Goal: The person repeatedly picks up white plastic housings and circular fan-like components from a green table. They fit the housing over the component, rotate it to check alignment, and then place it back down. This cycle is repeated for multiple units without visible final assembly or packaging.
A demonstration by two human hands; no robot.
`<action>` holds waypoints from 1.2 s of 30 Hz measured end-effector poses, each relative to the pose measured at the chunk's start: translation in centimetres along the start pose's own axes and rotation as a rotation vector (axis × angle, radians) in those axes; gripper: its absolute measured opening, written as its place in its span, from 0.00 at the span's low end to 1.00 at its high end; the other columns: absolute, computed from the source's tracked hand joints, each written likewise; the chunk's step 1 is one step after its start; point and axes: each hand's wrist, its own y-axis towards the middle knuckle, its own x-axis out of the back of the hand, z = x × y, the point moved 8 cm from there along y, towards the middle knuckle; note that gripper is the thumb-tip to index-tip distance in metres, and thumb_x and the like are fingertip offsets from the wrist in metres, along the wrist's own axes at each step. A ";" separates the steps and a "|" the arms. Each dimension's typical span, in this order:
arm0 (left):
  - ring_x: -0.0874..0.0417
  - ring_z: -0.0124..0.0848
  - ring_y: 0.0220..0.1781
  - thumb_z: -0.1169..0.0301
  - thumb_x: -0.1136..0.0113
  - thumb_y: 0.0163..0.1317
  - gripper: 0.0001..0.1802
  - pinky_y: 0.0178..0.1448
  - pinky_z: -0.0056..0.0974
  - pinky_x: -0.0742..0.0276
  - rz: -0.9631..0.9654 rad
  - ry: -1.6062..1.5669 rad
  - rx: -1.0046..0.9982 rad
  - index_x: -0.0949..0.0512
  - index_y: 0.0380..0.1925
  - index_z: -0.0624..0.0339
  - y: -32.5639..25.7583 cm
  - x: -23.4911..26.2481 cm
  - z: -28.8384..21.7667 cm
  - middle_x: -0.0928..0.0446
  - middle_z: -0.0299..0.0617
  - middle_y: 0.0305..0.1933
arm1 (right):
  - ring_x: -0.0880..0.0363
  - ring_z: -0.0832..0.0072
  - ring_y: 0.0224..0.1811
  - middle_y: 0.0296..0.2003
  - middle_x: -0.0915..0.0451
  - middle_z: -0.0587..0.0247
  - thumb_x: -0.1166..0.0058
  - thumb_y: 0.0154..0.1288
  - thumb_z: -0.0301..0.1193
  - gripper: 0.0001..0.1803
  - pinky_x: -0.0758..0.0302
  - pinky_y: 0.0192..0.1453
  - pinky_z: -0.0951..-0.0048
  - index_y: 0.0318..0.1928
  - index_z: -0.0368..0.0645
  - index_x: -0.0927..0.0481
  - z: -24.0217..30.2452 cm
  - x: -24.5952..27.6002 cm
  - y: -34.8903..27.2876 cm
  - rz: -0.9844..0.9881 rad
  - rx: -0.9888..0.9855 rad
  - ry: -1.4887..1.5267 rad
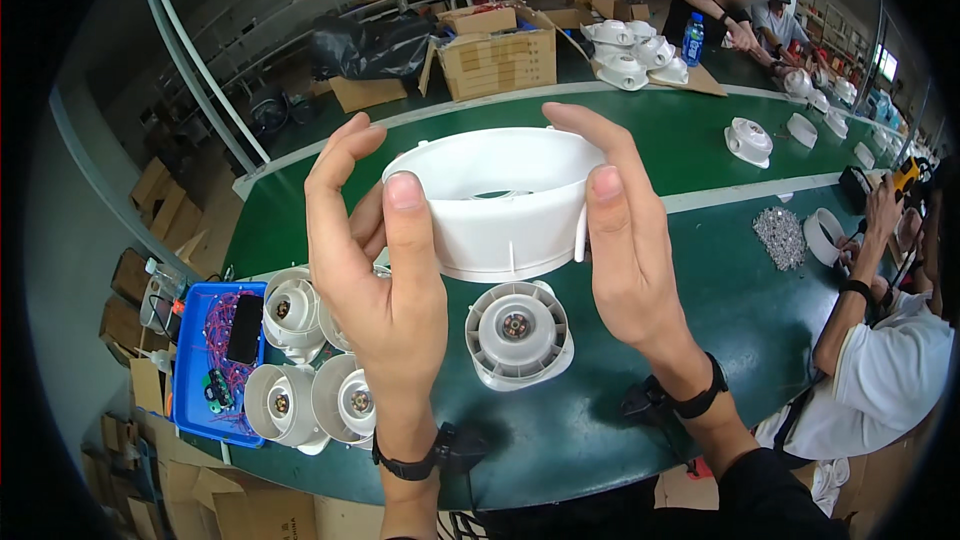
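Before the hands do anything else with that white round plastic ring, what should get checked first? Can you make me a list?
1. Both hands on the white round plastic ring: ok. The left hand and right hand pinch opposite sides.
2. Ring held clear of the green table: ok, it is lifted up.
3. White round fan housing lying below the ring: ok, it sits open face up.
4. Ring free of cracks: cannot tell, its far side is hidden.
5. Other white fan housings out of the way: ok, they sit to the left by the blue tray.
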 end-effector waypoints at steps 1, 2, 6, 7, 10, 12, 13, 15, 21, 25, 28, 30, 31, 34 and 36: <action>0.17 0.33 0.47 0.67 0.50 0.74 0.20 0.48 0.33 0.21 0.000 0.017 -0.007 0.31 0.57 0.72 0.0 0.0 0.1 0.31 0.56 0.65 | 0.24 0.55 0.52 0.51 0.24 0.41 0.64 0.79 0.40 0.25 0.31 0.59 0.65 0.61 0.31 0.31 0.1 0.0 0.1 0.000 0.008 -0.012; 0.16 0.33 0.46 0.67 0.49 0.74 0.19 0.47 0.32 0.20 0.001 0.033 -0.013 0.31 0.57 0.72 0.1 -0.1 0.2 0.31 0.56 0.65 | 0.24 0.54 0.52 0.52 0.24 0.40 0.64 0.79 0.39 0.25 0.31 0.59 0.64 0.62 0.31 0.31 0.1 0.1 0.1 0.000 0.017 -0.025; 0.23 0.30 0.56 0.64 0.55 0.77 0.19 0.61 0.35 0.30 -0.005 0.124 0.032 0.26 0.55 0.68 -0.1 -0.1 0.5 0.23 0.47 0.58 | 0.24 0.52 0.55 0.54 0.25 0.38 0.64 0.79 0.37 0.24 0.32 0.62 0.63 0.62 0.30 0.32 0.3 0.2 0.2 0.020 -0.035 -0.038; 0.23 0.30 0.56 0.64 0.55 0.77 0.19 0.61 0.35 0.30 -0.007 0.154 0.020 0.26 0.55 0.68 -0.1 -0.1 0.4 0.23 0.47 0.58 | 0.24 0.52 0.56 0.54 0.25 0.38 0.64 0.79 0.37 0.24 0.32 0.62 0.63 0.63 0.30 0.32 0.3 0.2 0.1 0.026 -0.046 -0.037; 0.19 0.30 0.47 0.64 0.53 0.76 0.19 0.46 0.31 0.25 0.011 0.117 0.010 0.28 0.55 0.70 0.0 -0.2 0.4 0.26 0.53 0.61 | 0.25 0.52 0.57 0.55 0.25 0.37 0.64 0.78 0.35 0.24 0.32 0.63 0.63 0.63 0.29 0.33 0.4 0.3 0.1 0.023 -0.035 -0.024; 0.16 0.29 0.41 0.64 0.52 0.75 0.19 0.37 0.29 0.23 0.020 0.088 0.016 0.28 0.54 0.71 0.1 -0.2 0.5 0.28 0.55 0.63 | 0.25 0.52 0.57 0.56 0.25 0.37 0.62 0.77 0.35 0.24 0.32 0.64 0.63 0.64 0.29 0.33 0.4 0.4 0.2 0.019 -0.018 -0.006; 0.17 0.28 0.41 0.64 0.52 0.75 0.19 0.37 0.28 0.24 0.020 0.092 0.020 0.28 0.54 0.70 0.1 -0.2 0.4 0.27 0.55 0.63 | 0.25 0.52 0.58 0.56 0.26 0.38 0.61 0.77 0.35 0.25 0.32 0.63 0.63 0.64 0.29 0.33 0.5 0.4 0.2 0.020 -0.011 -0.006; 0.17 0.29 0.42 0.64 0.53 0.75 0.19 0.39 0.30 0.24 0.023 0.107 0.034 0.28 0.54 0.70 0.1 -0.1 0.6 0.27 0.55 0.62 | 0.25 0.51 0.58 0.58 0.27 0.38 0.57 0.75 0.37 0.26 0.29 0.62 0.63 0.65 0.30 0.33 0.7 0.3 0.2 0.036 -0.006 -0.036; 0.24 0.46 0.61 0.63 0.51 0.72 0.20 0.62 0.43 0.30 0.118 0.199 -0.098 0.28 0.55 0.69 0.1 -1.1 1.0 0.30 0.61 0.63 | 0.26 0.47 0.59 0.62 0.33 0.34 0.45 0.69 0.38 0.29 0.22 0.51 0.63 0.65 0.38 0.31 0.9 0.0 -0.1 0.050 -0.047 -0.104; 0.28 0.52 0.65 0.61 0.52 0.71 0.23 0.68 0.46 0.35 0.215 0.154 -0.077 0.28 0.56 0.69 -0.1 -1.9 0.5 0.33 0.63 0.66 | 0.28 0.57 0.63 0.66 0.34 0.39 0.50 0.71 0.40 0.28 0.24 0.52 0.68 0.67 0.41 0.31 1.6 -0.5 -0.1 0.058 0.066 -0.237; 0.29 0.54 0.65 0.57 0.54 0.70 0.25 0.68 0.47 0.35 0.237 0.072 0.007 0.27 0.56 0.69 -0.4 -2.2 1.0 0.34 0.64 0.66 | 0.29 0.56 0.65 0.67 0.36 0.39 0.49 0.71 0.41 0.28 0.24 0.54 0.67 0.66 0.41 0.30 1.3 -0.1 0.0 0.063 0.053 -0.217; 0.29 0.55 0.66 0.56 0.55 0.70 0.27 0.68 0.48 0.35 0.251 0.024 0.049 0.28 0.56 0.69 -0.6 -2.5 1.4 0.34 0.65 0.65 | 0.30 0.55 0.66 0.67 0.36 0.39 0.49 0.71 0.41 0.28 0.24 0.54 0.67 0.66 0.42 0.30 0.9 0.3 0.0 0.068 0.055 -0.216; 0.29 0.56 0.66 0.56 0.56 0.69 0.27 0.67 0.48 0.34 0.261 0.021 0.046 0.28 0.56 0.69 -0.5 -2.5 1.6 0.34 0.65 0.65 | 0.31 0.55 0.66 0.67 0.37 0.39 0.49 0.71 0.41 0.28 0.25 0.55 0.67 0.66 0.42 0.30 1.0 0.4 0.0 0.066 0.060 -0.226; 0.29 0.58 0.66 0.56 0.57 0.68 0.28 0.66 0.49 0.33 0.318 0.082 -0.091 0.27 0.56 0.69 -0.1 -2.0 1.1 0.33 0.67 0.65 | 0.33 0.55 0.68 0.68 0.37 0.39 0.49 0.71 0.41 0.28 0.27 0.58 0.66 0.66 0.42 0.30 1.5 0.1 0.0 0.063 0.085 -0.226; 0.30 0.59 0.67 0.57 0.57 0.67 0.27 0.66 0.50 0.32 0.360 0.098 -0.155 0.26 0.55 0.69 -0.1 -2.1 0.5 0.33 0.68 0.64 | 0.34 0.55 0.69 0.68 0.37 0.38 0.49 0.71 0.41 0.28 0.28 0.60 0.65 0.66 0.42 0.30 1.7 0.1 0.1 0.052 0.110 -0.234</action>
